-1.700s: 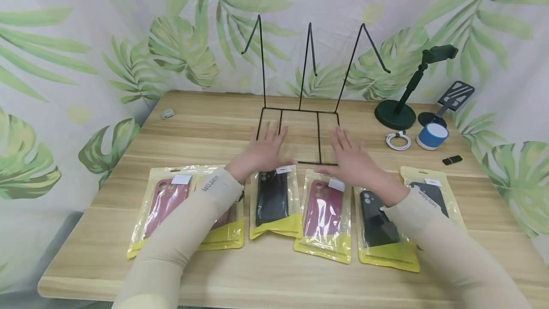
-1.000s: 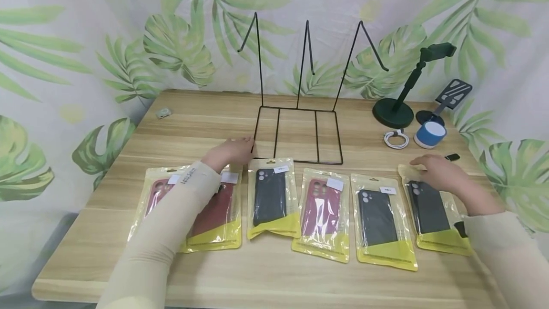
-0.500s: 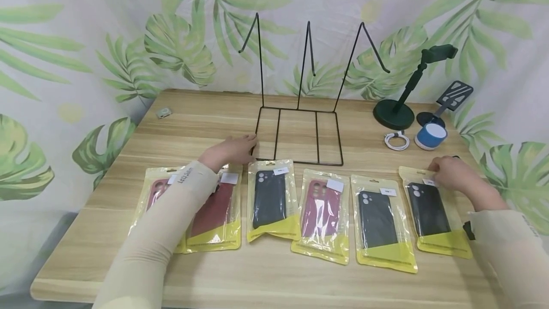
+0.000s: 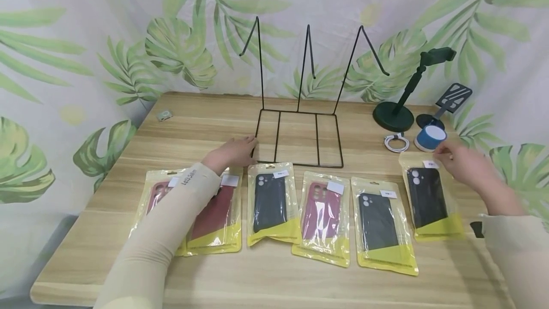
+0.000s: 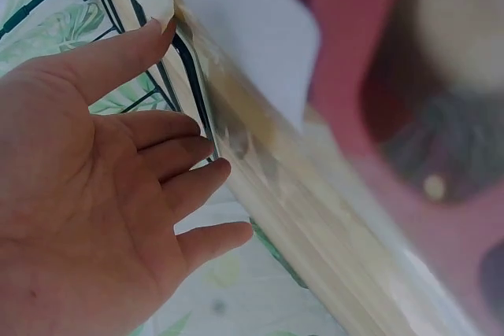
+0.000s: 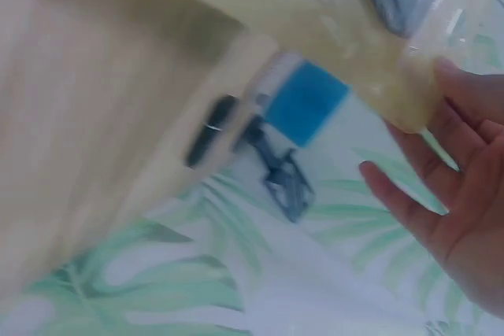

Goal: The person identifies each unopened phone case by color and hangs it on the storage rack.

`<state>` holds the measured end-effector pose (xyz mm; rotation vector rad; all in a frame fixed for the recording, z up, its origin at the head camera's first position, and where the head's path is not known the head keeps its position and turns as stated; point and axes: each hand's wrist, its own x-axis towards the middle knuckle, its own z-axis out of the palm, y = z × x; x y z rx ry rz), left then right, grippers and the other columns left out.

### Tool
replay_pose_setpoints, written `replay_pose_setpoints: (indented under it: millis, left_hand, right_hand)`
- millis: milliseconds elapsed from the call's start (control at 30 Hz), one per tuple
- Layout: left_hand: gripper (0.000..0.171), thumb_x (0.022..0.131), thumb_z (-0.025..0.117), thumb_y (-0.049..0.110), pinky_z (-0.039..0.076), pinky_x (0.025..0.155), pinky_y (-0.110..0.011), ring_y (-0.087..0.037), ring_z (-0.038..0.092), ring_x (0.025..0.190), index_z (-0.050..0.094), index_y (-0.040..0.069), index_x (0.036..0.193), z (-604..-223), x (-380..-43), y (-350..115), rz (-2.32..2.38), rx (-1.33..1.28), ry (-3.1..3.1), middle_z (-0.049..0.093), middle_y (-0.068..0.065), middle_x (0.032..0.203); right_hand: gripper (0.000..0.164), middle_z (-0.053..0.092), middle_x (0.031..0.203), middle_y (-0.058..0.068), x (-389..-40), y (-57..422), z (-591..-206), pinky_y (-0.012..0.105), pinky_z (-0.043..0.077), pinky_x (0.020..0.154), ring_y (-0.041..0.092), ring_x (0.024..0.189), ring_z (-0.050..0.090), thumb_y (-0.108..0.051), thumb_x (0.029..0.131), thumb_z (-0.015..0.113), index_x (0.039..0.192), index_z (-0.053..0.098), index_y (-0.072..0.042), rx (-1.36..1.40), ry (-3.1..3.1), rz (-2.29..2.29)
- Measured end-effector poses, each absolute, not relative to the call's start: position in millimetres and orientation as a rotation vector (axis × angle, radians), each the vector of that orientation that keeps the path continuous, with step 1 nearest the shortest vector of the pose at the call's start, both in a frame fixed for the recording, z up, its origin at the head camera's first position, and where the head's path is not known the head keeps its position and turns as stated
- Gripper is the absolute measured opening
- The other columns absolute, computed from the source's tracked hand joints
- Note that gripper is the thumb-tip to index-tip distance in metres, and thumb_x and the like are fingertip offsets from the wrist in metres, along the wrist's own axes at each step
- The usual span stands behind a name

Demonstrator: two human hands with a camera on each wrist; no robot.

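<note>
My right hand [image 4: 465, 163] pinches the top corner of a bagged black phone case [image 4: 426, 197] at the right end of a row. In the right wrist view, thumb and fingers grip the clear edge of its yellow bag [image 6: 339, 53], which is raised above the wooden table. My left hand [image 4: 231, 153] rests at the left front corner of a black wire rack [image 4: 318, 139]. The left wrist view shows its palm, with relaxed fingers [image 5: 189, 186] against the rack's bar. Close to this hand lie a bagged red phone case [image 4: 213, 213] and another bagged black case [image 4: 270, 201].
A bagged pink case [image 4: 321, 211] and a bagged black case [image 4: 378, 223] lie mid-row. At the back right stand a dark green phone stand [image 4: 393, 114], a small folding stand [image 4: 430, 120], a blue-and-white cylinder [image 4: 430, 138] and a coiled white cable [image 4: 396, 143]. The rack's prongs rise high.
Both hands came apart from over the rack's front. The left settled on the rack's corner; the right went to the rightmost bag, gripped its top and raised it slightly.
</note>
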<state>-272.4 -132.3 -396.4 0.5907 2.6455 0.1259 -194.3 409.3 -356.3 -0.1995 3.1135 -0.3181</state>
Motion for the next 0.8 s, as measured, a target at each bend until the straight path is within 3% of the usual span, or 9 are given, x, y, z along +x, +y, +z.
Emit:
replay_pose_setpoints:
  millis: [233,400,533,633,800]
  left_hand:
    - [0.075,0.102,0.055,0.034,0.012,0.124,-0.057,-0.035,0.021,0.152,0.018,-0.002,0.156,-397,-274,-131,0.147,0.561,2.638,0.018,-0.019,0.164]
    - [0.075,0.101,0.056,0.034,0.017,0.125,-0.050,-0.035,0.022,0.151,0.020,-0.001,0.157,-398,-274,-130,0.164,0.559,2.637,0.019,-0.018,0.164]
    - [0.075,0.100,0.058,0.033,0.023,0.123,-0.049,-0.037,0.025,0.150,0.022,0.000,0.156,-400,-274,-130,0.194,0.556,2.638,0.021,-0.019,0.163]
    - [0.075,0.100,0.059,0.034,0.027,0.122,-0.050,-0.038,0.029,0.148,0.024,0.000,0.156,-401,-275,-131,0.196,0.564,2.645,0.024,-0.019,0.163]
    - [0.074,0.099,0.060,0.033,0.031,0.120,-0.051,-0.039,0.034,0.145,0.025,-0.001,0.156,-400,-278,-131,0.199,0.560,2.662,0.027,-0.019,0.162]
  right_hand:
    - [0.012,0.070,0.096,0.025,-179,388,-326,0.048,0.043,0.059,0.036,0.071,0.061,-0.015,0.099,0.058,0.105,0.063,-0.005,-0.332,3.368,-0.388]
    - [0.005,0.072,0.088,0.016,-167,374,-309,0.031,0.042,0.065,0.030,0.072,0.059,-0.008,0.093,0.066,0.097,0.066,-0.004,-0.694,3.512,-0.440]
    - [0.033,0.071,0.089,0.015,-167,362,-294,0.008,0.038,0.085,0.024,0.085,0.060,-0.029,0.102,0.056,0.094,0.067,0.001,-1.166,3.520,-0.529]
    - [0.050,0.070,0.090,0.017,-172,351,-281,0.001,0.030,0.094,0.022,0.088,0.058,-0.041,0.104,0.047,0.094,0.067,0.004,-1.354,3.489,-0.612]
    - [0.016,0.070,0.093,0.019,-186,325,-261,0.015,0.038,0.079,0.028,0.084,0.057,-0.009,0.096,0.063,0.100,0.065,0.007,-1.306,3.583,-0.692]
